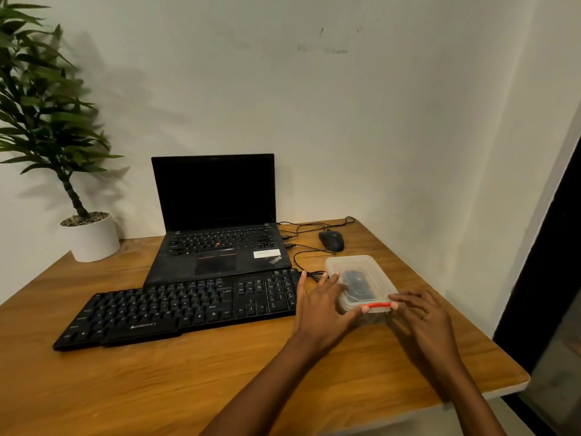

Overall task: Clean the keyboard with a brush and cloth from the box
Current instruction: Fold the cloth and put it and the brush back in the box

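Looking down from my head: the clear box [367, 268] sits on the table [157, 388] just right of the keyboard [176, 309], lid on, something dark and blurred inside. My left hand [320, 306] lies on the lid's left side, fingers fairly straight, thumb pressing the left end of the red clip [375, 306]. My right hand [421, 313] is curled, fingertips pinching the clip's right end.

Flat keyboard [188, 309]; box [356, 262] beside — seemingly lidded.
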The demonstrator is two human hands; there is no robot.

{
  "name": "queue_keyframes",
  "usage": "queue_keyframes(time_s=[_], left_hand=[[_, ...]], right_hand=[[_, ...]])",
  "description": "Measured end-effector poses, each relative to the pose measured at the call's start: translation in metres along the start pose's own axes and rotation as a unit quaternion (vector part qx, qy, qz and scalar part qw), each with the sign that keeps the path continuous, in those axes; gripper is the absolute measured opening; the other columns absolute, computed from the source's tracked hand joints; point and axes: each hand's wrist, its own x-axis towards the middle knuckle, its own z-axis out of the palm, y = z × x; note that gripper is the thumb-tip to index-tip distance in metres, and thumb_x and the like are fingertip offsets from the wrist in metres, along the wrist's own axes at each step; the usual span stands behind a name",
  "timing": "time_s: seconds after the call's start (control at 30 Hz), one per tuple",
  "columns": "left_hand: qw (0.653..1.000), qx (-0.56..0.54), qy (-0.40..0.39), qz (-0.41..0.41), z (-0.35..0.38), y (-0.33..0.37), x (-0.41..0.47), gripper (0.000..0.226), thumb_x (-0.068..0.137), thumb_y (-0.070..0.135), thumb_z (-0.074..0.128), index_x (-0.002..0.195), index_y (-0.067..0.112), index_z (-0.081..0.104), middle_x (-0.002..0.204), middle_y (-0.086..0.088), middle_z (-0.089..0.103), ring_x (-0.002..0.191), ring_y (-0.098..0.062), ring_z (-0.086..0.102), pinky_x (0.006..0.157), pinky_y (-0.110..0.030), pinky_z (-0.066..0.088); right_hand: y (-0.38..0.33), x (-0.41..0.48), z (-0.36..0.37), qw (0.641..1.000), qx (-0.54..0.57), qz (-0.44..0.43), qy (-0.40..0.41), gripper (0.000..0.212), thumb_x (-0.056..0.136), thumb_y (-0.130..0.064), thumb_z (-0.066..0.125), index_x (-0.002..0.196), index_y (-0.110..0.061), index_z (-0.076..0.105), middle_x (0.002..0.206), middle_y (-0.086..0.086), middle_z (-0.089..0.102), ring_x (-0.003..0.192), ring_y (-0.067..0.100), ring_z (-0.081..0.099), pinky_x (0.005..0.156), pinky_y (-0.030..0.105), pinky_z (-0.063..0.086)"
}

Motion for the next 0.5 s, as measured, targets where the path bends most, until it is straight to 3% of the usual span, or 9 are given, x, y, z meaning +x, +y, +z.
queue_keyframes(time_s=[0.17, 0.23, 0.27, 0.33, 0.43, 0.5], left_hand=[[1.000, -0.019, -0.003, -0.012, 0.000, 0.001, -0.002, 0.112, 0.058, 0.093, -0.001, 0.135, 0.028, 0.047, 0.152, 0.005, 0.033, 0.142, -0.008, 0.021, 0.112, -0.036, -0.023], [1.000, -0.023, -0.005, -0.014, 0.000, 0.001, -0.003, 0.113, 0.057, 0.093, -0.001, 0.135, 0.028, 0.047, 0.153, 0.005, 0.032, 0.143, -0.008, 0.021, 0.112, -0.037, -0.023], [1.000, -0.025, -0.006, -0.015, 0.000, 0.001, -0.002, 0.113, 0.057, 0.093, -0.001, 0.135, 0.028, 0.047, 0.153, 0.005, 0.031, 0.143, -0.008, 0.021, 0.112, -0.037, -0.023], [0.999, -0.027, -0.011, -0.014, 0.001, 0.000, -0.002, 0.114, 0.057, 0.094, -0.002, 0.136, 0.027, 0.046, 0.153, 0.005, 0.030, 0.143, -0.009, 0.021, 0.112, -0.038, -0.022], [0.999, -0.029, -0.016, -0.015, 0.003, -0.001, -0.002, 0.113, 0.057, 0.094, -0.001, 0.136, 0.028, 0.046, 0.154, 0.005, 0.029, 0.143, -0.009, 0.021, 0.112, -0.039, -0.022], [0.999, -0.032, -0.013, -0.014, 0.003, -0.002, -0.002, 0.111, 0.059, 0.094, 0.001, 0.136, 0.028, 0.046, 0.154, 0.005, 0.029, 0.143, -0.008, 0.021, 0.112, -0.039, -0.022]], right_hand=[[-0.019, 0.025, -0.004, 0.984, 0.107, 0.140, -0.010, 0.002, 0.085, -0.012, 0.064, 0.086, -0.012, 0.062, 0.089, 0.005, 0.064, 0.079, 0.019, 0.064, 0.049, 0.018, 0.052], [-0.024, 0.054, 0.003, 0.983, 0.077, 0.166, -0.018, 0.009, 0.091, -0.019, 0.057, 0.088, -0.011, 0.057, 0.082, 0.005, 0.062, 0.070, 0.018, 0.062, 0.043, 0.016, 0.049], [-0.027, 0.068, 0.009, 0.982, 0.053, 0.175, -0.039, 0.012, 0.093, -0.022, 0.054, 0.092, -0.010, 0.055, 0.081, 0.004, 0.060, 0.068, 0.017, 0.059, 0.044, 0.018, 0.048], [-0.022, 0.093, 0.023, 0.974, 0.044, 0.199, -0.094, 0.016, 0.096, -0.025, 0.048, 0.102, -0.010, 0.053, 0.091, 0.003, 0.059, 0.071, 0.015, 0.056, 0.063, 0.024, 0.048], [-0.007, 0.124, 0.038, 0.959, 0.034, 0.236, -0.155, 0.012, 0.095, -0.023, 0.049, 0.101, -0.016, 0.057, 0.109, 0.006, 0.054, 0.079, 0.011, 0.053, 0.081, 0.028, 0.044], [-0.005, 0.136, 0.042, 0.941, 0.050, 0.290, -0.166, 0.021, 0.090, -0.019, 0.054, 0.109, -0.010, 0.058, 0.106, 0.012, 0.059, 0.084, 0.020, 0.058, 0.088, 0.038, 0.048]])
